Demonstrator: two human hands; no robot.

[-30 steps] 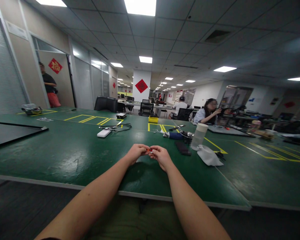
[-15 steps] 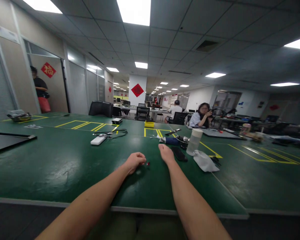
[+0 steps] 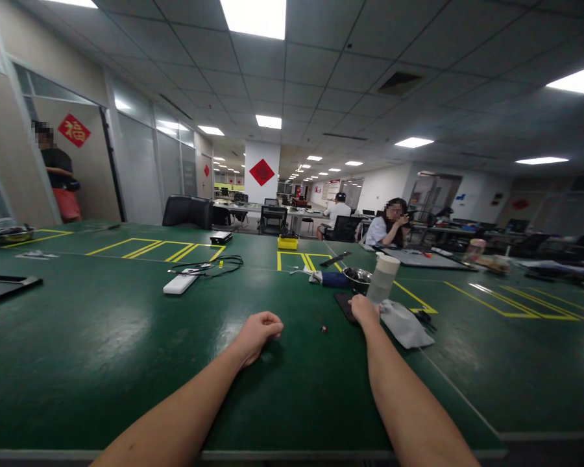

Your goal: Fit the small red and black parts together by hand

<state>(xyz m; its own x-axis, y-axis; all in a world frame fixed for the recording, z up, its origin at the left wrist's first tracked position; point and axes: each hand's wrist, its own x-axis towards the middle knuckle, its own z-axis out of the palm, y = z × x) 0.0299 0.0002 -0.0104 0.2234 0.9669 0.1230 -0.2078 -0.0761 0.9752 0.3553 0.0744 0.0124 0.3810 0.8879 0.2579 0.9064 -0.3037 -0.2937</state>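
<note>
Two bare hands we see over the green table (image 3: pixel 141 383). The left hand (image 3: pixel 260 334) has its fingers curled inward; we cannot tell whether it grips something. The right hand (image 3: pixel 366 311) is at the dark phone (image 3: pixel 344 306), in front of the bottle (image 3: pixel 383 277) and just beside the grey bag (image 3: pixel 405 325). Its fingers are partly hidden from us, so we cannot tell if they are open or closed. One small reddish thing (image 3: pixel 324 329) lies on the table between both hands, apart from them. Beyond the phone we notice the metal bowl (image 3: pixel 358 279).
</note>
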